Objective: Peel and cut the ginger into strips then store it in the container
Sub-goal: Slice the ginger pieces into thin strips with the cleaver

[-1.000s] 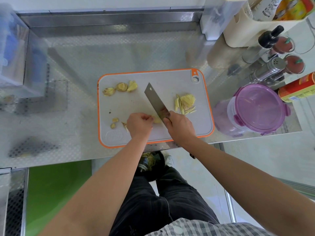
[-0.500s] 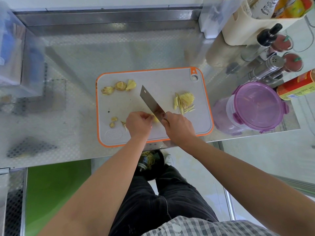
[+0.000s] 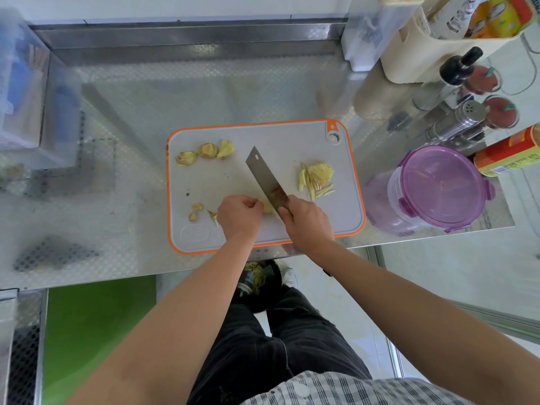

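On the grey, orange-rimmed cutting board (image 3: 292, 141), my left hand (image 3: 239, 219) holds down a small yellow ginger piece (image 3: 267, 207) with curled fingers. My right hand (image 3: 306, 222) grips the handle of a cleaver (image 3: 264, 178), whose blade rests against that piece. A pile of cut ginger strips (image 3: 317, 178) lies on the board's right side. Three peeled ginger chunks (image 3: 206, 152) sit at the board's upper left, and small scraps (image 3: 195, 210) lie at its lower left. The purple-lidded container (image 3: 438, 187) stands shut to the right of the board.
Steel counter with its front edge just below the board. Shakers (image 3: 458, 121), a dark-capped bottle (image 3: 458, 67), a red tin (image 3: 508, 152) and a cream caddy (image 3: 423, 51) crowd the back right. A clear bin (image 3: 26, 92) stands at the left. A black bin (image 3: 258, 283) sits below the counter.
The cleaver blade tipped up and leftward at the ginger piece, then came back to the right. My left hand stayed on the piece.
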A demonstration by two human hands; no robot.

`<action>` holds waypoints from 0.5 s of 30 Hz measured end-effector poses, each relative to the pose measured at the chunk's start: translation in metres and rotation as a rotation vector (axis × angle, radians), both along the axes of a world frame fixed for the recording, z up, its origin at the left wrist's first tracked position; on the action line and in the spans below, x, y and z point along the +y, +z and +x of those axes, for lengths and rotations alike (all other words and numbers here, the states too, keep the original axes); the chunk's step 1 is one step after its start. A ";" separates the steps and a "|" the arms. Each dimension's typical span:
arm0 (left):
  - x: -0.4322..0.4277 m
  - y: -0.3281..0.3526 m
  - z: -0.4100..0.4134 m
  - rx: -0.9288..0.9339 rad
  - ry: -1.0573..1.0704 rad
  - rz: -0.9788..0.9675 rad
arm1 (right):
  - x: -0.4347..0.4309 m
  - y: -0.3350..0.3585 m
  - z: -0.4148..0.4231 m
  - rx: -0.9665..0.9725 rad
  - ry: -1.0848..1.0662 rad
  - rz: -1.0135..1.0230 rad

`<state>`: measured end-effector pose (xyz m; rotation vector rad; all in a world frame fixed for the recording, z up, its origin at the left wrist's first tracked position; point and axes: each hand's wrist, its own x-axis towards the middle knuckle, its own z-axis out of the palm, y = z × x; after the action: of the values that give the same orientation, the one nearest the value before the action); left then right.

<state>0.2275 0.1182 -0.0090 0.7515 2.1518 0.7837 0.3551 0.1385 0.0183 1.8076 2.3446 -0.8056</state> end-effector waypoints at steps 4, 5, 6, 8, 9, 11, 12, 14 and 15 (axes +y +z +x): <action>0.002 0.000 -0.001 0.013 -0.004 -0.018 | 0.000 0.006 0.001 0.029 0.038 0.035; 0.002 0.000 -0.001 0.015 0.000 -0.022 | 0.001 0.007 0.001 0.027 0.048 0.033; 0.002 0.000 0.000 0.015 0.001 -0.024 | 0.002 0.008 0.000 0.017 0.057 0.026; 0.002 0.000 0.000 0.008 0.006 -0.026 | 0.003 0.009 -0.002 -0.013 0.074 0.007; 0.002 0.000 0.000 0.000 0.012 -0.025 | 0.004 0.009 -0.002 -0.025 0.078 0.002; 0.003 -0.001 0.000 -0.019 0.020 -0.023 | 0.004 0.009 -0.003 -0.039 0.079 -0.002; 0.003 -0.001 0.000 -0.024 0.020 -0.021 | 0.004 0.009 -0.003 -0.047 0.082 -0.006; 0.003 0.000 0.000 -0.026 0.015 -0.012 | 0.005 0.007 -0.005 -0.069 0.094 -0.018; 0.002 0.000 0.000 -0.028 0.015 -0.006 | 0.005 0.006 -0.007 -0.079 0.101 -0.022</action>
<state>0.2276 0.1207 -0.0092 0.7183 2.1365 0.7903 0.3482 0.1437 0.0238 1.6657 2.3457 -0.7307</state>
